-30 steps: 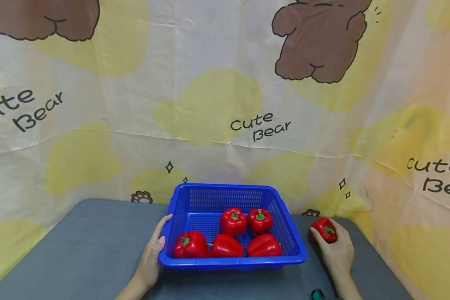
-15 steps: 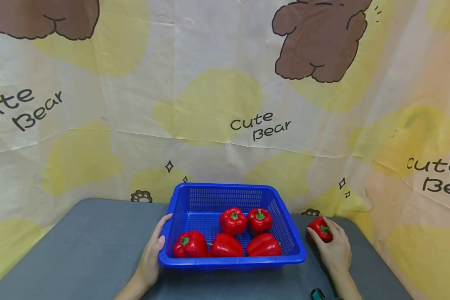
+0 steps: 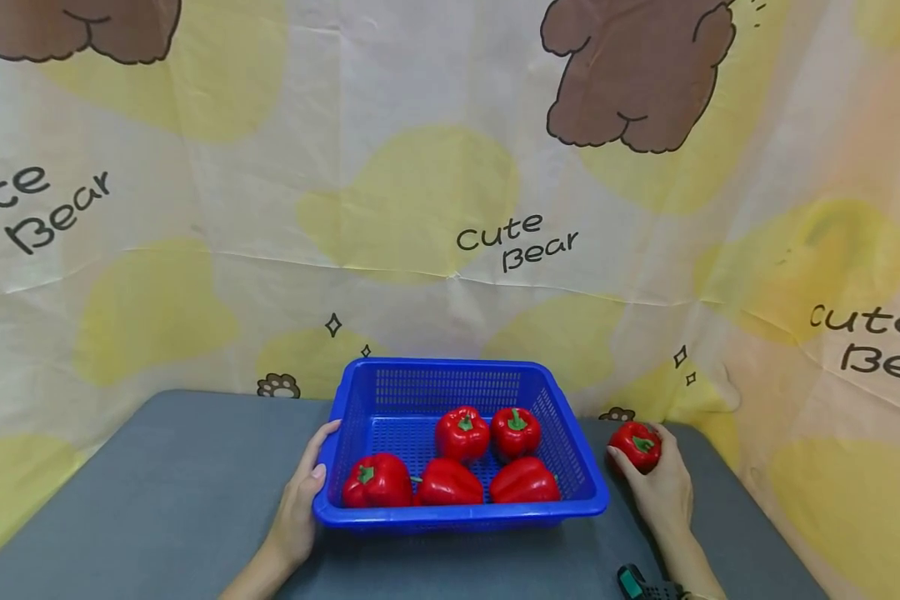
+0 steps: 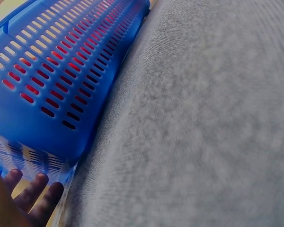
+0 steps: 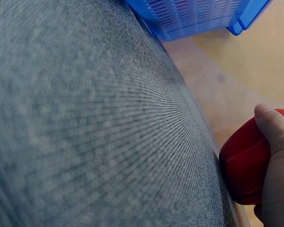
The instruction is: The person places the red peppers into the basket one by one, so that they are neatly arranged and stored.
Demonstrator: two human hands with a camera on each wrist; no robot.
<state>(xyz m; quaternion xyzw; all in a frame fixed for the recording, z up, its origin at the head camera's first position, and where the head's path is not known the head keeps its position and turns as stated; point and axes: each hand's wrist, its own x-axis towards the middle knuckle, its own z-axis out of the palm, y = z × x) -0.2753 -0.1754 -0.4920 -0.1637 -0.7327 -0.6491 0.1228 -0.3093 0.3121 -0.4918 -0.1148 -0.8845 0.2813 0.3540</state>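
My left hand [image 3: 296,508] rests against the left side of a blue plastic basket [image 3: 461,518], its thumb and a finger at the rim. In the left wrist view its fingers lie fairly straight beside the perforated end wall. Inside the basket are several red bell peppers, among them one at the front left [image 3: 378,482] and one at the back right [image 3: 515,433]. My right hand [image 3: 666,493] grips another red bell pepper [image 3: 633,446] on the table, right of the basket, thumb on its near side. This pepper's green stem faces up and towards me.
The grey cloth-covered table [image 3: 195,483] runs back to a curtain [image 3: 390,200] printed with bears and lettering. A dark device with a teal panel [image 3: 632,581] shows by my right wrist at the bottom edge.
The right hand and its pepper have shifted slightly left, and more of the pepper now shows past the fingers. The head view has tilted down a little. Basket and left hand keep their places.
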